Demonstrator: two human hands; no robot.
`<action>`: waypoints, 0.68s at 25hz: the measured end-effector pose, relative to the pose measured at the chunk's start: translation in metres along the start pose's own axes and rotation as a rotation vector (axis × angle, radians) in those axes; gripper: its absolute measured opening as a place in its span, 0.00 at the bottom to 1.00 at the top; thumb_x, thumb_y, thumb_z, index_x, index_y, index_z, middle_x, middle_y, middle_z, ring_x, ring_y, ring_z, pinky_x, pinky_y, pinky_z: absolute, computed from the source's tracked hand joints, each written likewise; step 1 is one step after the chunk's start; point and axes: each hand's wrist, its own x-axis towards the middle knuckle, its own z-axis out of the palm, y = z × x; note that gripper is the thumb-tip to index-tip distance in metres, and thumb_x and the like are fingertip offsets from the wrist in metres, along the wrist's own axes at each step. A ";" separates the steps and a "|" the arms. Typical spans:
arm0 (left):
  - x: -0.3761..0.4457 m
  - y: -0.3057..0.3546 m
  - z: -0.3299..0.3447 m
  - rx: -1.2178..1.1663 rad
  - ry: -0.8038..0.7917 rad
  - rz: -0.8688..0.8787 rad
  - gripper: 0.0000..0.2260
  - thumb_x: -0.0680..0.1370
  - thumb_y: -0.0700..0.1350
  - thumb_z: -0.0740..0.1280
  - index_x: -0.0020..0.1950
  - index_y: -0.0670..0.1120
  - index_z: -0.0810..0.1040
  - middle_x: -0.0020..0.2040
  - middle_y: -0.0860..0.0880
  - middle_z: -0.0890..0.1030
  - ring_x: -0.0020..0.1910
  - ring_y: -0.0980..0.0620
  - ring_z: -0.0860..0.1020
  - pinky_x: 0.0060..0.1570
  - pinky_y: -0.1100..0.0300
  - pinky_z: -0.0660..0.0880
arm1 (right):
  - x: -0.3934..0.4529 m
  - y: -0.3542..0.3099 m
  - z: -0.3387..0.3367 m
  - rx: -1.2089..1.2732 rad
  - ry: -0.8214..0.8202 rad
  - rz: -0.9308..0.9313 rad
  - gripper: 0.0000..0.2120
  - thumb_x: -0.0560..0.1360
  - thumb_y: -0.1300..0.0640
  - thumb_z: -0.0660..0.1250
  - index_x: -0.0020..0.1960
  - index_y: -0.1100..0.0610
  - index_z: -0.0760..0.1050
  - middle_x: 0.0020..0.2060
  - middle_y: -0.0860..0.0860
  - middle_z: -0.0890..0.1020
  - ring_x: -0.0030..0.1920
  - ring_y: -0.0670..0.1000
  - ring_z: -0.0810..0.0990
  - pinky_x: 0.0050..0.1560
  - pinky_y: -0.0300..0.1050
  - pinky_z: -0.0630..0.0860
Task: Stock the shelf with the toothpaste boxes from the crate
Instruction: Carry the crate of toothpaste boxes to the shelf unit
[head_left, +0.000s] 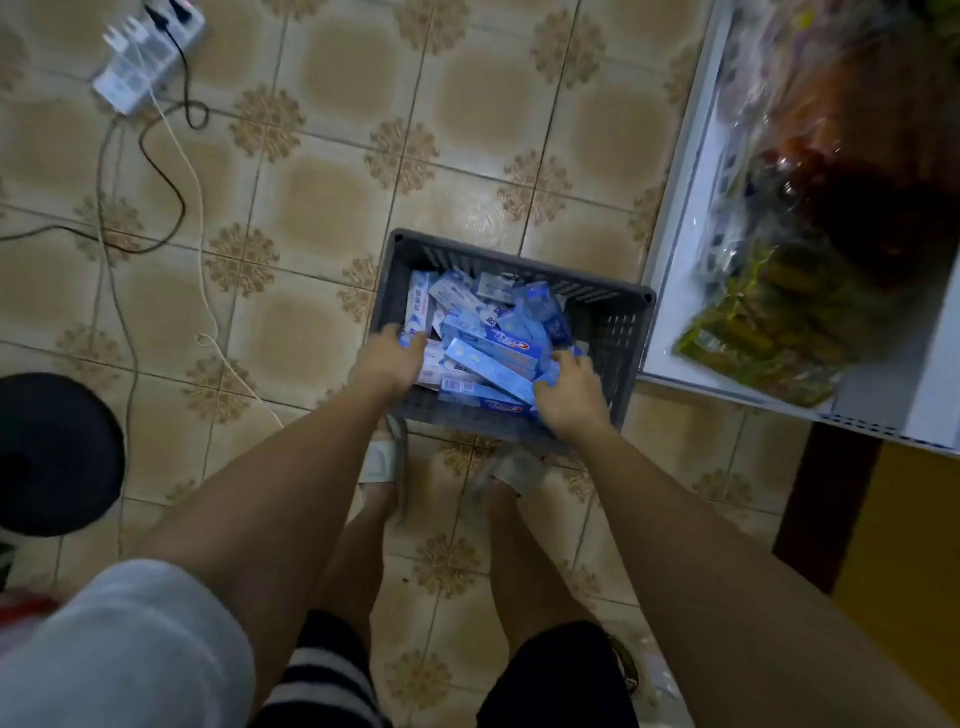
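Observation:
A dark grey plastic crate (608, 322) stands on the tiled floor just beyond my feet, filled with several blue and white toothpaste boxes (488, 348) lying in a loose heap. My left hand (389, 358) reaches into the crate's near left side, its fingers curled over the end of a box. My right hand (566, 389) is in the near right side, fingers closed around the end of another blue box. The white shelf (675, 249) is to the right of the crate.
The shelf holds packaged goods in clear and green wrappers (763, 332). A white power strip (148, 57) with black and white cables (171, 176) lies on the floor at the far left. A black round stool (52, 452) stands at the left.

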 end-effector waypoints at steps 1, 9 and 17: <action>0.016 -0.003 0.009 -0.022 0.031 -0.019 0.31 0.78 0.61 0.57 0.75 0.44 0.64 0.72 0.40 0.69 0.67 0.37 0.71 0.65 0.44 0.70 | 0.015 0.013 0.000 0.006 0.039 0.024 0.23 0.80 0.56 0.61 0.73 0.60 0.63 0.68 0.59 0.65 0.66 0.62 0.68 0.61 0.56 0.71; 0.100 -0.020 0.040 -0.194 0.288 -0.178 0.24 0.76 0.46 0.66 0.70 0.41 0.67 0.65 0.40 0.75 0.61 0.39 0.76 0.61 0.47 0.73 | 0.116 0.114 0.012 0.224 0.329 0.437 0.35 0.74 0.55 0.69 0.75 0.63 0.56 0.70 0.61 0.65 0.67 0.64 0.68 0.62 0.60 0.72; 0.147 -0.039 0.045 -0.230 0.298 -0.259 0.17 0.79 0.44 0.62 0.66 0.41 0.71 0.61 0.39 0.78 0.58 0.38 0.77 0.59 0.46 0.75 | 0.161 0.162 0.028 0.613 0.258 0.527 0.16 0.79 0.61 0.63 0.66 0.62 0.71 0.56 0.59 0.78 0.55 0.62 0.77 0.60 0.61 0.76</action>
